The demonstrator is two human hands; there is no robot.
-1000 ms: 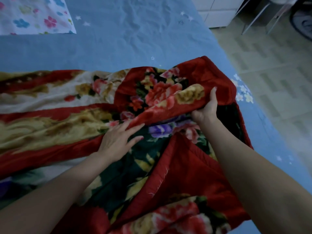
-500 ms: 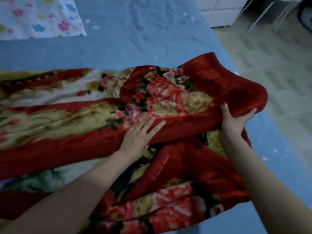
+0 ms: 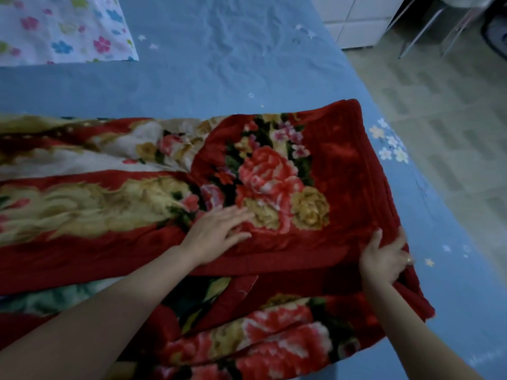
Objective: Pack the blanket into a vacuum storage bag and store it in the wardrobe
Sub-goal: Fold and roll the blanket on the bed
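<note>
The blanket (image 3: 274,182) is a thick plush cloth with a soft, fleecy nap; its red parts have a light velvet shine and the border is ribbed in straight lines. The printed roses look fuzzy, not sharp. The bed sheet (image 3: 219,50) under it is a thin blue woven cloth, matt, with many fine wrinkles and small printed stars and flowers. The pillow (image 3: 60,28) has a smooth white cotton-like cover with a flat flower print. The floor (image 3: 444,105) is of hard tiles with a dull, slightly glossy face. The chair legs (image 3: 422,28) look like thin metal tubes, smooth. The cabinet (image 3: 354,20) has smooth white panels, matt.
</note>
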